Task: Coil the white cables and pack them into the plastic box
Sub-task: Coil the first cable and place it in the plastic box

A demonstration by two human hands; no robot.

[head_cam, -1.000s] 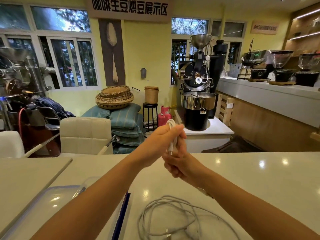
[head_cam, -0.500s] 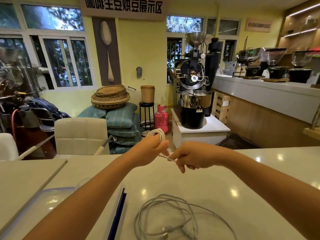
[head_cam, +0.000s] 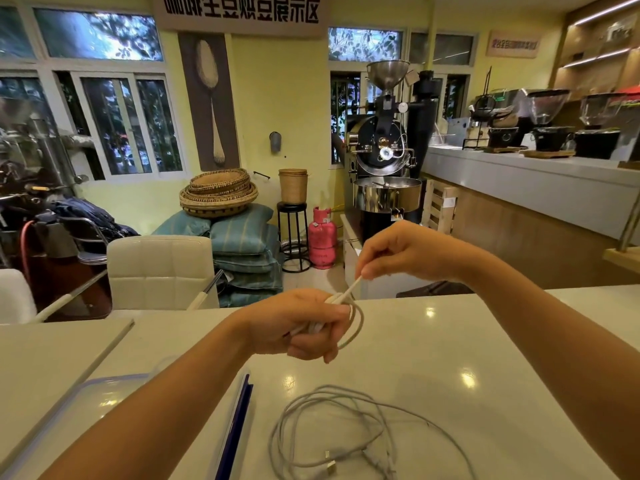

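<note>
My left hand [head_cam: 304,323] is closed around a small coil of white cable [head_cam: 356,327], held above the white table. My right hand [head_cam: 401,251] is up and to the right, pinching that cable's free end [head_cam: 351,285] between thumb and fingers. A loose tangle of white cables [head_cam: 346,431] lies on the table near me, below both hands. The clear plastic box [head_cam: 114,386] with a blue rim sits at the lower left, partly hidden by my left forearm.
A white table [head_cam: 467,334] spans the foreground. A second tabletop [head_cam: 52,351] adjoins at left. White chairs [head_cam: 159,268] stand behind the table. Beyond them are a coffee roaster [head_cam: 384,174], a pink gas cylinder [head_cam: 322,237] and a counter [head_cam: 540,181] at right.
My left hand has dropped lower with the coil. My right hand has risen up and to the right, drawing the cable end out taut between the hands.
</note>
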